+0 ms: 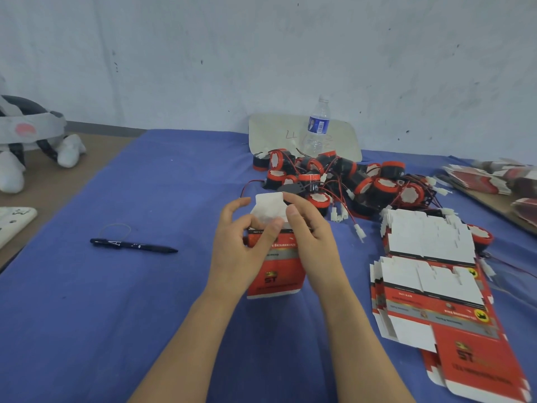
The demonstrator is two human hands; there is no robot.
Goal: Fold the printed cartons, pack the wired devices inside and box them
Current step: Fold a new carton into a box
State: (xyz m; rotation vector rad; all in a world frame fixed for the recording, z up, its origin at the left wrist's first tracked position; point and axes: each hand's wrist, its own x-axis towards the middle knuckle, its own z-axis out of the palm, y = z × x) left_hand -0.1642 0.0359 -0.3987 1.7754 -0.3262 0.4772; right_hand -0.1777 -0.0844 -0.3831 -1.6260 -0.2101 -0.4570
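Matt blue cloth (145, 175) covers the table, soft and lightly creased. The carton (277, 274) is thin printed card, slightly glossy red outside, plain matt white on its flaps. The flat cartons (430, 286) show the same coated card. The devices (383, 184) look like shiny black and red plastic. Clear, crinkled plastic bottle (318, 126). The pen (133, 245) is glossy dark plastic.

Probably a small packing workshop: heaped wired devices (343, 178), flat printed cartons (436, 289).
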